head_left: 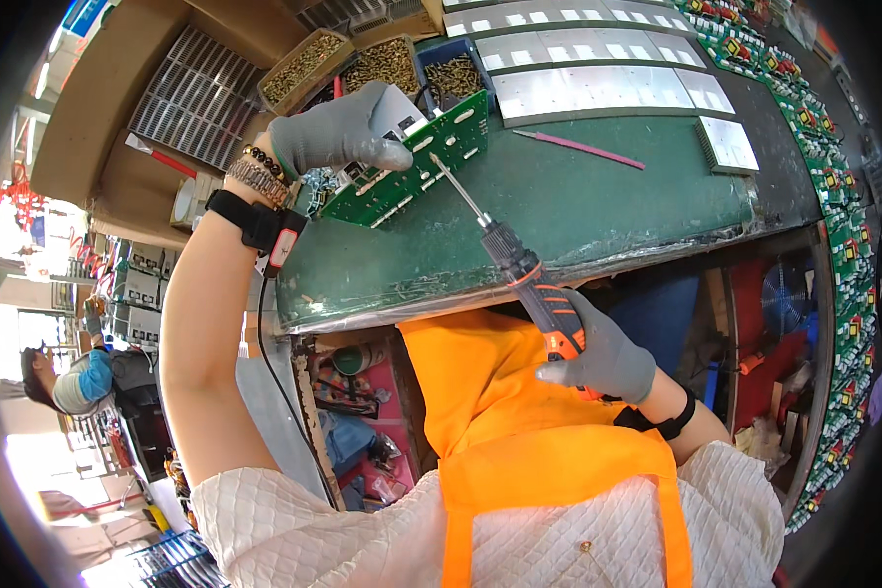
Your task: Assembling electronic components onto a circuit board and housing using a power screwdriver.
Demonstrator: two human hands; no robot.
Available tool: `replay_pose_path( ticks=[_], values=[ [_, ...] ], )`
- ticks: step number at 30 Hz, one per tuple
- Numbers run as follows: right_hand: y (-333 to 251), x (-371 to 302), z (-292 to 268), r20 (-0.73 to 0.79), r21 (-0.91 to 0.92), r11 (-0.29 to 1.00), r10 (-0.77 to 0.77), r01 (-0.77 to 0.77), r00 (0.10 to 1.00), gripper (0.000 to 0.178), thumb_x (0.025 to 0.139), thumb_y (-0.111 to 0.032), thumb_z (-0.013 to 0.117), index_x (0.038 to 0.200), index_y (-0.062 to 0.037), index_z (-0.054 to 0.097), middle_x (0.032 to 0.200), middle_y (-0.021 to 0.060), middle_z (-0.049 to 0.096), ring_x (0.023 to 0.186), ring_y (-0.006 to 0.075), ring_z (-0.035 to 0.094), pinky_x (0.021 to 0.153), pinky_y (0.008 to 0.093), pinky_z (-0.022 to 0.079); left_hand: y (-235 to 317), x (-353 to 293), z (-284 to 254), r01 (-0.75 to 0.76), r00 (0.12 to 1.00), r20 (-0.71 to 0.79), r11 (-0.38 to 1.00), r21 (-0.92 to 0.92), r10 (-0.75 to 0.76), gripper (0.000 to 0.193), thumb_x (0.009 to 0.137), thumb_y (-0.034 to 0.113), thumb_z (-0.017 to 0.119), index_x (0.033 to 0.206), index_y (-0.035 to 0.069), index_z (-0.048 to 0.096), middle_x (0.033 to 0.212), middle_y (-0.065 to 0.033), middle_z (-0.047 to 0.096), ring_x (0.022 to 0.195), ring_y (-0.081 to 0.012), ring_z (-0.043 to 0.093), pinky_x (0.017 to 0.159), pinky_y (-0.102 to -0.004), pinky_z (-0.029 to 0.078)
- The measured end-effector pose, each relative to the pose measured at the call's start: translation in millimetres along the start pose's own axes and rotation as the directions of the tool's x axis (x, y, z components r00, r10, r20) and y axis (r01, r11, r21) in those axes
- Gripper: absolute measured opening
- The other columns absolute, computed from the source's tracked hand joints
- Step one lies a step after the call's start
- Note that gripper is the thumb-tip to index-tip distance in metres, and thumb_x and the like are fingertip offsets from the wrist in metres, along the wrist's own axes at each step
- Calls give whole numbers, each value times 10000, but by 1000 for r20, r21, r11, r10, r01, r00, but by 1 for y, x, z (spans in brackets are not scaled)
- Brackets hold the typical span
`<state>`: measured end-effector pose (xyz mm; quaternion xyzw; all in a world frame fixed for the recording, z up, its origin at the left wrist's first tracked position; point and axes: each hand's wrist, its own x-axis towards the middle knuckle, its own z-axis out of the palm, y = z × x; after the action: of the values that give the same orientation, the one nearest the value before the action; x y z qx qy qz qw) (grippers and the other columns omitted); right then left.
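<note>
My left hand (335, 132), in a grey glove, is closed on a green circuit board (439, 162) and tilts it up on edge over the green bench top (568, 211). Part of a white component on the board shows by my fingers. My right hand (603, 353), also gloved in grey, wraps round the grip of a black and orange electric screwdriver (534, 279). Its long bit points up and left, with the tip at the face of the board; whether it touches a screw there is too small to tell.
Bins of brass-coloured screws (380, 67) stand behind the board. Rows of silver metal plates (588, 93) lie at the back, near a pink stick (583, 149) and a finned metal block (727, 145). Many assembled boards (846, 245) line the right side. Another person (78, 387) is far left.
</note>
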<state>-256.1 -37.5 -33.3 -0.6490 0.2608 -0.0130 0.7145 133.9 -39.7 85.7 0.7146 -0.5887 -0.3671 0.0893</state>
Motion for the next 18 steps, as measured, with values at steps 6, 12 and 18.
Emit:
replay_pose_path(
  ticks=[6,12,18],
  values=[
    [-5,6,5,10,49,999,-14,13,1000,825,701,-219,843,1382,-32,417,1061,54,566,932,130,533,859,287,472,-13,1,1,-101,995,1,994,-45,101,711,711,413,807,1207,34,468,960,-77,604,871,-153,602,700,-298,511],
    [-7,10,5,-12,65,998,-10,11,1000,821,706,-208,836,1385,-30,412,1038,46,558,915,130,530,856,286,471,-4,-1,-6,-60,996,56,997,-55,63,616,704,384,764,1132,37,489,957,-25,525,866,-116,501,774,-273,437],
    [-14,14,-1,-22,55,998,10,-9,1000,813,705,-190,836,1382,-34,413,1014,42,558,899,120,525,834,279,471,-5,2,-9,-6,998,68,1000,-30,8,748,675,436,803,1195,20,463,1014,-45,542,934,-139,529,834,-294,444]
  ],
)
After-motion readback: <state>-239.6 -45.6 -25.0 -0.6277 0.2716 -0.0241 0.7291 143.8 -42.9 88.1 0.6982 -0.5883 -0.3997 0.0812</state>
